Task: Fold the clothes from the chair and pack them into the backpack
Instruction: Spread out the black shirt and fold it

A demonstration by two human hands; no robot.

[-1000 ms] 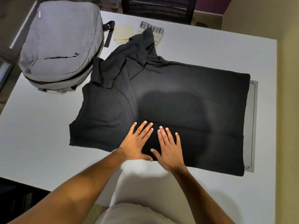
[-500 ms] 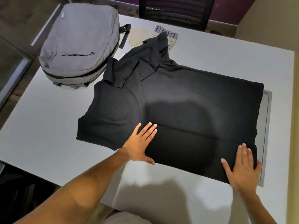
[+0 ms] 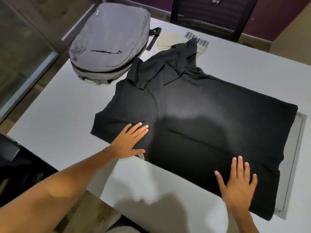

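The black T-shirt [image 3: 210, 132] lies spread across the middle of the white table [image 3: 58, 118], folded lengthwise, its hem end toward the right edge and its collar end toward the far left. One sleeve is bunched and flipped up at the far side, its tip resting over a striped folded cloth [image 3: 201, 46]. A small pale patch of print peeks out from under the near edge, just by the left thumb.

Left hand [image 3: 130, 142] now: palm down on the near-left part of the shirt, fingers straight and close together, pointing away and to the right, thumb stretched along the near edge. The bare forearm runs in long and low from the bottom left corner.

Right hand [image 3: 238, 184]: flat on the near-right part of the shirt, close to the hem corner, fingers straight and slightly fanned, pointing away, thumb splayed out to the left. Its wrist comes up from the bottom edge. Neither hand grips any cloth; both simply press on it, well apart from each other.

Beyond the shirt, the grey backpack [image 3: 109, 44] lies on its back at the far left corner of the table, just beside the bunched sleeve. A beige folded cloth [image 3: 166, 40] sits between the backpack's strap and the striped one. A black mesh chair [image 3: 212, 15] stands behind the far edge. A grey panel [image 3: 293, 165] is set in the tabletop on the right, partly under the hem.
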